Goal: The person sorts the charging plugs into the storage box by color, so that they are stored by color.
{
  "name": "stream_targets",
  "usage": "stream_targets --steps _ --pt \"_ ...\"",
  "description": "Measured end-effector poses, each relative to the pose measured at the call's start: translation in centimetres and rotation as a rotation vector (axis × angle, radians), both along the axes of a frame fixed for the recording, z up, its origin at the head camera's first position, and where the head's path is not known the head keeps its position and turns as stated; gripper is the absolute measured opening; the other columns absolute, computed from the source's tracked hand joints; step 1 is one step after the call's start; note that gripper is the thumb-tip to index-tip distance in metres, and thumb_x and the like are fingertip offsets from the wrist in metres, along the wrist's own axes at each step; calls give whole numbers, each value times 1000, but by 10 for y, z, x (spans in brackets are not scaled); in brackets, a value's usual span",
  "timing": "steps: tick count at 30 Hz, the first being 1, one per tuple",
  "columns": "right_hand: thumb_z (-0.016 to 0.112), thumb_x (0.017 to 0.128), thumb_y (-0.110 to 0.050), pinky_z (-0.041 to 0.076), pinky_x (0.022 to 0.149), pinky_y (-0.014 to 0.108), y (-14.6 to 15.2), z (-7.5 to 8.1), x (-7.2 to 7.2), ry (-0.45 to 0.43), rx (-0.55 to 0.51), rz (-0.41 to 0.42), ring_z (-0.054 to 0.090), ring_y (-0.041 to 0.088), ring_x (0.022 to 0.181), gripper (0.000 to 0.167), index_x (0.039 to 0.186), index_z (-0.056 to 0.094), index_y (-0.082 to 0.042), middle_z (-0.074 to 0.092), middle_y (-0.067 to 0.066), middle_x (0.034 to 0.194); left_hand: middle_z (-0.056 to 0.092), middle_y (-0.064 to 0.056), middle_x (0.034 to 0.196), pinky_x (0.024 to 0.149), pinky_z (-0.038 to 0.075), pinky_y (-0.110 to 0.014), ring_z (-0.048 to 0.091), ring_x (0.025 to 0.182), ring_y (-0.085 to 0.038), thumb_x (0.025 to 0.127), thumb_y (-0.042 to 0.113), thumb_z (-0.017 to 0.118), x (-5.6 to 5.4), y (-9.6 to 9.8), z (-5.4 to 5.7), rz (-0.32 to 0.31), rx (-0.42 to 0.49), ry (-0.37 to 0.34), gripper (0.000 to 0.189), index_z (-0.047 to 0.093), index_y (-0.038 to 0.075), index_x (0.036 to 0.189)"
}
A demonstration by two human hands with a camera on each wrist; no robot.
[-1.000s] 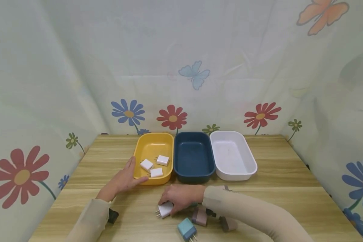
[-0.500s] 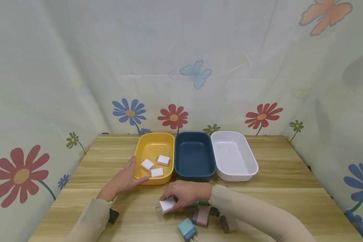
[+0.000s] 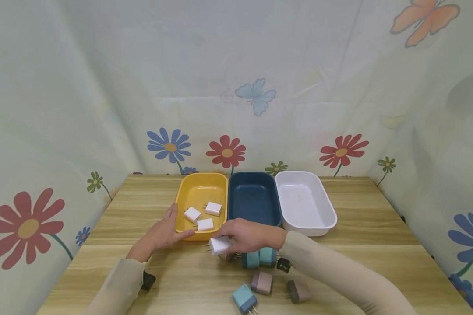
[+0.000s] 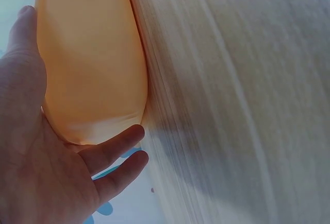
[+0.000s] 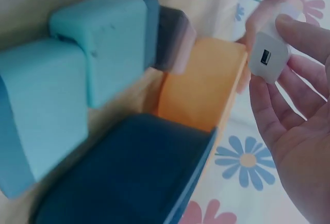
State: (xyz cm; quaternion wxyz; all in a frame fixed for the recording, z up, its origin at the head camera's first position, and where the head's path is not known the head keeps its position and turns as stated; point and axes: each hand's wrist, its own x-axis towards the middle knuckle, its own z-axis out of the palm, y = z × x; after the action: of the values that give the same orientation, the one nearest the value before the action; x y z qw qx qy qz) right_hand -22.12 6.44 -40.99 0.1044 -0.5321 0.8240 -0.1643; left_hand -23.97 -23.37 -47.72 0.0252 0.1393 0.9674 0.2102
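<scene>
Right hand [image 3: 250, 235] is pinching a white charger [image 3: 218, 245] between thumb and fingertips, gap only as wide as the block, and is holding it just outside the near wall of the yellow bin [image 3: 202, 181], prongs pointing left. Left hand [image 3: 159, 234] is resting on that bin's near-left corner, thumb along the near rim, fingers spread and extended, not gripping anything. Three loose white chargers [image 3: 205, 225] are lying in the yellow bin, the blue bin [image 3: 254, 199] is sitting right beside it, and teal chargers [image 3: 245, 299] are lying on the table [image 3: 351, 258].
</scene>
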Motion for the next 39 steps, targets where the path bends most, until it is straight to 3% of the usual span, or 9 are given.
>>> stream_targets --steps 4,12,19,26,39 --pt "66 90 -28 43 91 21 3 10 -3 -3 -25 -66 50 5 106 45 132 56 -16 56 -5 127 9 -30 151 98 37 -55 43 120 -49 80 66 58 0 0 1 -1 2 -3 116 0 -9 147" --pt "67 90 -24 44 90 23 1 21 -23 71 -42 -101 52 9 102 43 130 57 -11 59 1 123 6 -30 152 100 35 -55 37 125 -49 79 71 55 -1 -1 0 2 -6 -22 119 -2 -8 147" --pt "69 88 -25 45 92 24 -5 26 -42 18 -19 -229 53 11 103 46 131 57 -11 59 1 126 6 -28 152 100 35 -54 39 124 -48 79 71 55 -4 -3 1 1 3 -23 118 -2 -7 148" --pt "69 88 -26 45 91 24 -9 27 -61 -13 -4 -303 54 11 101 48 131 57 -10 59 1 126 7 -30 152 98 38 -55 43 119 -50 79 71 55 -5 -3 2 -7 -5 -5 117 1 -8 147" --pt "68 88 -24 44 92 25 -16 18 -87 -8 22 -335 54 11 101 46 131 57 -10 61 2 123 5 -29 152 99 36 -55 40 122 -50 79 72 53 -4 -2 4 0 -11 -25 118 -1 -8 147"
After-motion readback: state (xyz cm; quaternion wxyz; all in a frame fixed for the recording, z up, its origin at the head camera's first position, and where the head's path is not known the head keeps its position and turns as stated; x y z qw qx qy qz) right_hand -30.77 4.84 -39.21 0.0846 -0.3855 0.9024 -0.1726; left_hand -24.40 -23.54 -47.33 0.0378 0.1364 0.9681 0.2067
